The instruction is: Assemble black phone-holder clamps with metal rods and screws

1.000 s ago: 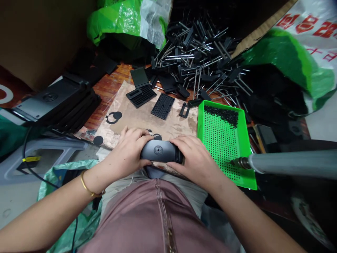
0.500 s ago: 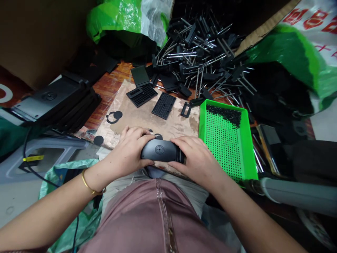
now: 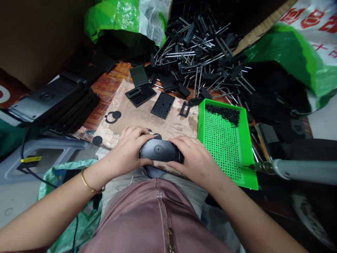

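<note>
My left hand (image 3: pixel 131 149) is closed around the left end of a dark grey plastic casing (image 3: pixel 163 151), thumb below and fingers above. My right hand (image 3: pixel 195 160) grips the casing's right end in the same way. The casing has a glossy, rounded top with a round emblem, and its underside is hidden. It sits low over the front of a worn cardboard sheet (image 3: pixel 123 102), close to my lap. Beyond it on the sheet lie two ribbed black plates (image 3: pixel 162 105) and a small black frame (image 3: pixel 185 109). Black discs (image 3: pixel 97 141) lie to the left.
A green perforated tray (image 3: pixel 250 151) holds black screws (image 3: pixel 223 115). A grey power screwdriver (image 3: pixel 300 170) reaches over its right edge. Stacked casings (image 3: pixel 46 100) stand left. Behind is a heap of black parts with metal rods (image 3: pixel 195 56), between green bags (image 3: pixel 118 17) and cardboard.
The screwdriver on the right has swung up, so its tip now lies over the tray. Both hands keep their hold on the casing; the view has shifted slightly.
</note>
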`<act>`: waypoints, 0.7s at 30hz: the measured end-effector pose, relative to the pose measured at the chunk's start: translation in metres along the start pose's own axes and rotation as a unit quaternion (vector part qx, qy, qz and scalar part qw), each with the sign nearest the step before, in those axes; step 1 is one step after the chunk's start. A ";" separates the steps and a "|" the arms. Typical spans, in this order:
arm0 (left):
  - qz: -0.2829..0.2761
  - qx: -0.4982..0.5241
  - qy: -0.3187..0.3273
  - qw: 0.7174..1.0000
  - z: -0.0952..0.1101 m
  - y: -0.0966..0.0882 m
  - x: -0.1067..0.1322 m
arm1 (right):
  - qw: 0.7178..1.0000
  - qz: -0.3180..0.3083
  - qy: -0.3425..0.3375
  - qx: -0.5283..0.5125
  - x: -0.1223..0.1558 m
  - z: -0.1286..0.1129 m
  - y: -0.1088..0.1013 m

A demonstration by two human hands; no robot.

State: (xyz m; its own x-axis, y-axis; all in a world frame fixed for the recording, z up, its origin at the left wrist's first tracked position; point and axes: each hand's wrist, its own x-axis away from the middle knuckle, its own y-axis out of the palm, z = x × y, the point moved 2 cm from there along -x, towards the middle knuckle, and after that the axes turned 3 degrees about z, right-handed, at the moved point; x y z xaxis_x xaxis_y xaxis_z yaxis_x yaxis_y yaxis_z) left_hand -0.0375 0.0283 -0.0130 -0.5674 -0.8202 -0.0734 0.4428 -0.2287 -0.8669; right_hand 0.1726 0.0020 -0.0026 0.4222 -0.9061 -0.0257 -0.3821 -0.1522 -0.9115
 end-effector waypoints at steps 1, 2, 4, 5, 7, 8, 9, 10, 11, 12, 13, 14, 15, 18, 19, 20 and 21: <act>-0.001 0.000 0.000 1.000 -0.001 0.000 0.000 | 1.000 -0.004 0.004 -0.002 0.000 0.000 0.000; -0.001 0.000 -0.001 1.000 -0.001 0.000 0.000 | 1.000 -0.008 0.007 -0.004 -0.001 -0.001 -0.001; -0.002 0.002 -0.001 1.000 -0.002 0.001 0.000 | 1.000 -0.014 0.013 -0.010 -0.002 -0.002 -0.001; -0.002 0.003 -0.002 1.000 -0.002 0.001 0.000 | 1.000 -0.016 0.015 -0.012 -0.002 -0.002 -0.002; -0.003 0.004 0.000 1.000 -0.002 0.000 0.000 | 1.000 -0.020 0.017 -0.014 -0.002 -0.002 -0.002; -0.002 0.003 0.000 1.000 -0.002 0.000 0.001 | 1.000 -0.021 0.018 -0.013 -0.003 -0.002 -0.002; -0.001 0.002 0.002 1.000 -0.002 0.000 0.001 | 1.000 -0.022 0.018 -0.012 -0.003 -0.003 -0.002; 0.001 0.002 0.005 1.000 -0.002 0.000 0.001 | 1.000 -0.023 0.018 -0.011 -0.002 -0.003 -0.002; 0.002 0.003 0.007 1.000 -0.002 0.000 0.002 | 1.000 -0.023 0.018 -0.011 -0.002 -0.003 -0.002; 0.003 0.005 0.008 1.000 -0.002 0.000 0.002 | 1.000 -0.022 0.018 -0.012 -0.002 -0.003 -0.002; 0.003 0.006 0.007 1.000 -0.002 0.000 0.002 | 1.000 -0.021 0.017 -0.012 -0.002 -0.003 -0.002; 0.004 0.006 0.005 1.000 -0.003 0.000 0.003 | 1.000 -0.020 0.017 -0.012 -0.002 -0.003 -0.002; 0.006 0.004 0.002 1.000 -0.003 0.000 0.004 | 1.000 -0.021 0.018 -0.012 -0.002 -0.002 -0.002; 0.011 -0.011 -0.010 1.000 -0.004 0.001 0.005 | 0.999 -0.031 0.022 -0.009 -0.002 -0.001 0.000; 0.011 -0.017 -0.015 1.000 -0.003 0.001 0.006 | 0.999 -0.034 0.021 -0.006 -0.002 0.000 0.001; 0.010 -0.022 -0.022 0.999 -0.002 0.001 0.006 | 0.999 -0.038 0.020 -0.003 -0.002 0.001 0.002; 0.008 -0.026 -0.028 0.999 -0.001 0.001 0.007 | 0.999 -0.040 0.018 0.002 -0.002 0.001 0.003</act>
State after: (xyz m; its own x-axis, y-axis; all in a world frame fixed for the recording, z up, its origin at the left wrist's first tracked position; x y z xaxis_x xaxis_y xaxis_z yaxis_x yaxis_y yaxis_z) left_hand -0.0418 0.0233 -0.0150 -0.5199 -0.8521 -0.0604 0.4133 -0.1890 -0.8908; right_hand 0.1717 0.0037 -0.0054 0.4214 -0.9047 0.0627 -0.3449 -0.2238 -0.9116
